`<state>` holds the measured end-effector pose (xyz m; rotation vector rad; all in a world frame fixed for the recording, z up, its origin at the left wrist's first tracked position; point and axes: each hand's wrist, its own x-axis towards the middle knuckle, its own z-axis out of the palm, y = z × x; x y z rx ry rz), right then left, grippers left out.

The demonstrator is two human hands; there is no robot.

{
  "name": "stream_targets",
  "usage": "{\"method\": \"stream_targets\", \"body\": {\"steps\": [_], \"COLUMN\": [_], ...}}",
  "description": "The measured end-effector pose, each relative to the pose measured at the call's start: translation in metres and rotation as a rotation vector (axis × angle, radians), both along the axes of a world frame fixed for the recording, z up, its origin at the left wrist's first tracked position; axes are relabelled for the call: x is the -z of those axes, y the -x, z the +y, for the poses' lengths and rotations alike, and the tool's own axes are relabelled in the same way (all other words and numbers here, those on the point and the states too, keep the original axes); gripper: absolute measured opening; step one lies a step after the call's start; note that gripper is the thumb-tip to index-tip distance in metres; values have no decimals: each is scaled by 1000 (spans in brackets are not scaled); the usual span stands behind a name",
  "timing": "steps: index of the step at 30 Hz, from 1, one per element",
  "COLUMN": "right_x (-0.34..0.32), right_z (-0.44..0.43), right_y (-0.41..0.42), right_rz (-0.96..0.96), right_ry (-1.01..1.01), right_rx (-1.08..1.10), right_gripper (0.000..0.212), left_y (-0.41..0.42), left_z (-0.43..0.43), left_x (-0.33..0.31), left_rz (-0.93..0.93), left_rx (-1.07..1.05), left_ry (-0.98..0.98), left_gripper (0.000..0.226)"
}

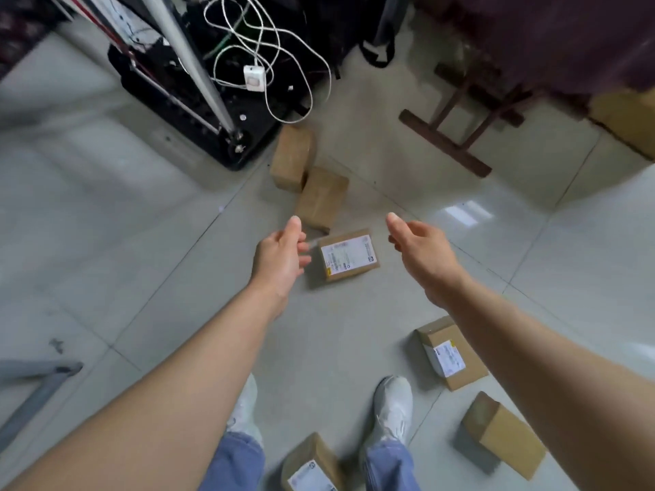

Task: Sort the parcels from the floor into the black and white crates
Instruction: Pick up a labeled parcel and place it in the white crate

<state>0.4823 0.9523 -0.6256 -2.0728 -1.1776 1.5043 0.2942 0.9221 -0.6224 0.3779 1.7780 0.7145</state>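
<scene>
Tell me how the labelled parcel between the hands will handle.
The labelled parcel looks like stiff cardboard, so it probably won't flex. Lying flat on the floor, it seems unlikely to roll or tip. It looks small beside the left hand, so likely light.

One view only, wide-angle, worn on the head. Looks forward and steeply down along both outstretched forearms onto the tiled floor [106,214]. Stands well above that floor: white shoes [391,409] near the bottom edge, left hand [280,258] and right hand [421,253] mid-frame, black stand base [255,132] and wooden frame [446,143] at the top. Bows straight tile joints toward the edges.
</scene>
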Motion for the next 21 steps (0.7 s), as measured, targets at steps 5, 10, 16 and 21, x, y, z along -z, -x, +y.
{"method": "stream_targets", "body": {"steps": [5, 10, 16, 21], "right_x": [102, 182, 260, 306], "right_z": [15, 56, 125, 163], "right_y": [7, 37, 72, 88], "right_rz": [-45, -105, -263, -369], "right_ry": [-4, -86, -137, -158], "right_rx": [-82, -187, -361, -423], "right_gripper": [40, 64, 69, 69], "left_y": [3, 11, 12, 14], "left_z": [11, 41, 75, 92], "left_x": [103, 180, 253, 296], "left_rz": [24, -13, -120, -183], "left_rx": [-1, -36, -117, -161], "left_ry": [93, 135, 170, 152], "left_gripper": [32, 38, 36, 45]}}
